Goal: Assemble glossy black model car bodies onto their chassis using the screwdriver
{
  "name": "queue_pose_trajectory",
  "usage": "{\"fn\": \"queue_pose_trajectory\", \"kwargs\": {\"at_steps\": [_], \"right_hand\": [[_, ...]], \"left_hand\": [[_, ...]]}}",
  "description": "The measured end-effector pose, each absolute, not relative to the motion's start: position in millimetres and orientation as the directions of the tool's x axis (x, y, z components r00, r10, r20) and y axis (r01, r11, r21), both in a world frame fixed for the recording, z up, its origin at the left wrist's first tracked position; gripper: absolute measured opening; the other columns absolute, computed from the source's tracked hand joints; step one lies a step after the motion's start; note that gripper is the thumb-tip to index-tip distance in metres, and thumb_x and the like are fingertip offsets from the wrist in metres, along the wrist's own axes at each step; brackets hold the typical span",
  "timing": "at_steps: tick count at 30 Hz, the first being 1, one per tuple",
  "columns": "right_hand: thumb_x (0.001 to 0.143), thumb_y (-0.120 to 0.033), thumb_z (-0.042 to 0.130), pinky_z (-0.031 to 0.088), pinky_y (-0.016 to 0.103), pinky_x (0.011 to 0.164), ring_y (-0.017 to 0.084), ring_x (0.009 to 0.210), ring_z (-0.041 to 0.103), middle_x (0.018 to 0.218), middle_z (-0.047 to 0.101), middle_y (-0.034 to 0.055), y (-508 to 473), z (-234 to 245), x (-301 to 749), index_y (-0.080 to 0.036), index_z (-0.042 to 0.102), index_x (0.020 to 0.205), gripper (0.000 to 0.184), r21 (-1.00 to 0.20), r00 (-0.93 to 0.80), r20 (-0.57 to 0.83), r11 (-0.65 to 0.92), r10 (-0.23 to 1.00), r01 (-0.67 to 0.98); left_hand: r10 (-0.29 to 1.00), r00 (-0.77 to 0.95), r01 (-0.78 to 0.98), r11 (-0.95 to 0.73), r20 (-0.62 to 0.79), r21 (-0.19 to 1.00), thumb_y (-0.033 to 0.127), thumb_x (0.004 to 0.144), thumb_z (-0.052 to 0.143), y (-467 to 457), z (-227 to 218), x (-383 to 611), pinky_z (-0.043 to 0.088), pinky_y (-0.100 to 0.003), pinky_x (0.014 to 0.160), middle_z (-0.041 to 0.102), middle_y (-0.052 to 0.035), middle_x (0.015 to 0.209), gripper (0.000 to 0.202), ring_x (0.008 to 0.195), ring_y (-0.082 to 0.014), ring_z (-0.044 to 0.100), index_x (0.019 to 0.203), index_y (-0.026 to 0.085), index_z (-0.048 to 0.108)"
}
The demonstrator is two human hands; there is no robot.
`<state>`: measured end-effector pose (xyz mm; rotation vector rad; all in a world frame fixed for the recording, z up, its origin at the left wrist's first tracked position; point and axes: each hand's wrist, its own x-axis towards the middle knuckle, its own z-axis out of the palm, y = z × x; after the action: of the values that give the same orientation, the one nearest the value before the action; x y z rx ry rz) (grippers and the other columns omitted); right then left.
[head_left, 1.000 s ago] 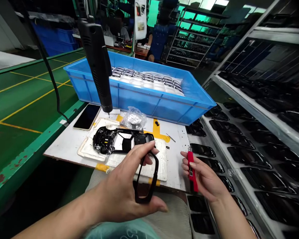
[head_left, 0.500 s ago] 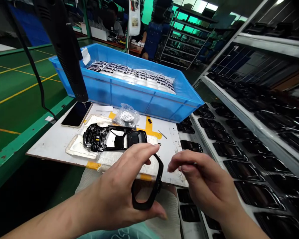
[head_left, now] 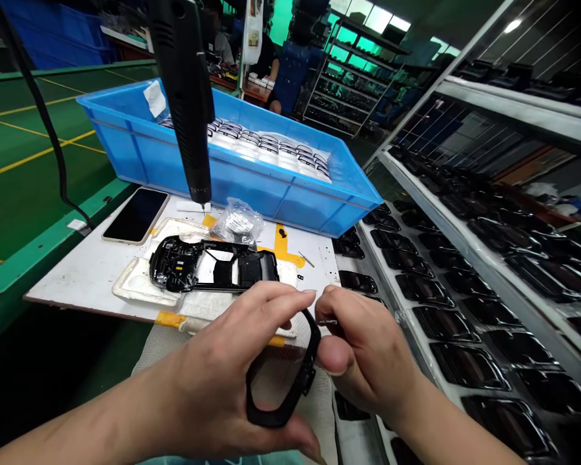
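My left hand [head_left: 223, 361] is closed around a black plastic frame [head_left: 314, 339], an open ring held between thumb and fingers above my lap. Close to the frame's right side is my right hand [head_left: 368, 349], its thumb and finger pinched together. A sliver of something shiny [head_left: 326, 321] shows at its fingers, too small to name. Beyond my hands, a black model car body [head_left: 174, 266] lies in a white padded holder [head_left: 138, 281] on the white board. The black electric screwdriver [head_left: 186, 110] hangs bit-down above the board.
A blue bin [head_left: 252, 187] with rows of wrapped dark-edged parts stands behind the board. A phone [head_left: 135, 215], a clear plastic bag [head_left: 237, 223] and a thin metal pin [head_left: 306, 259] lie on the board. Racks of black glossy parts [head_left: 469, 365] line the right.
My right hand has moved left, up against the black frame's side. The frame stays in my left hand, slightly lower. The camera view has shifted, so the screwdriver appears farther right.
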<state>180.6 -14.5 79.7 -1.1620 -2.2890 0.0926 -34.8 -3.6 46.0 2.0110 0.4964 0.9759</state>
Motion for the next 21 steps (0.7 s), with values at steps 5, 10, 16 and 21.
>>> {"fn": "queue_pose_trajectory", "kwargs": {"at_steps": [5, 10, 16, 21], "right_hand": [[0.102, -0.067, 0.022, 0.028, 0.027, 0.053, 0.009, 0.052, 0.038, 0.061, 0.042, -0.0033, -15.7, 79.8, 179.1, -0.02, 0.043, 0.074, 0.059, -0.299, -0.467, 0.46, 0.627, 0.755, 0.719], [0.102, -0.068, 0.021, 0.029, 0.027, 0.053, 0.009, 0.051, 0.038, 0.061, 0.042, -0.0034, -16.7, 78.8, 178.7, -0.02, 0.044, 0.074, 0.06, -0.284, -0.467, 0.465, 0.625, 0.753, 0.727], [0.103, -0.066, 0.021, 0.027, 0.027, 0.053, 0.009, 0.052, 0.04, 0.062, 0.044, -0.0032, -18.5, 74.3, 180.9, -0.019, 0.044, 0.073, 0.06, -0.296, -0.485, 0.414, 0.618, 0.77, 0.729], [0.106, -0.06, 0.023, 0.025, 0.027, 0.053, 0.009, 0.052, 0.036, 0.06, 0.039, -0.0038, -19.7, 69.5, 179.2, -0.02, 0.038, 0.07, 0.056, -0.328, -0.49, 0.426, 0.634, 0.761, 0.7]], "left_hand": [[0.632, 0.618, -0.029, -0.576, 0.467, 0.817, 0.038, 0.072, 0.091, -3.1, 43.5, -34.8, 0.046, -0.038, 0.115, 0.05, -0.0111, 0.147, 0.103, 0.137, -0.0302, 0.05, 0.155, 0.034, 0.031], [0.629, 0.611, -0.058, -0.569, 0.48, 0.82, 0.038, 0.071, 0.091, -2.9, 41.1, -34.2, 0.048, -0.039, 0.113, 0.051, -0.0117, 0.145, 0.103, 0.134, -0.0307, 0.053, 0.155, 0.033, 0.032], [0.665, 0.57, -0.065, -0.549, 0.482, 0.833, 0.034, 0.069, 0.093, -6.1, 38.5, -32.2, 0.046, -0.031, 0.113, 0.054, -0.0076, 0.141, 0.1, 0.13, -0.0255, 0.055, 0.152, 0.034, 0.037], [0.694, 0.543, -0.068, -0.526, 0.473, 0.848, 0.033, 0.067, 0.094, -6.5, 34.4, -30.2, 0.047, -0.034, 0.113, 0.055, -0.0083, 0.14, 0.099, 0.129, -0.0276, 0.056, 0.15, 0.033, 0.041]]}}
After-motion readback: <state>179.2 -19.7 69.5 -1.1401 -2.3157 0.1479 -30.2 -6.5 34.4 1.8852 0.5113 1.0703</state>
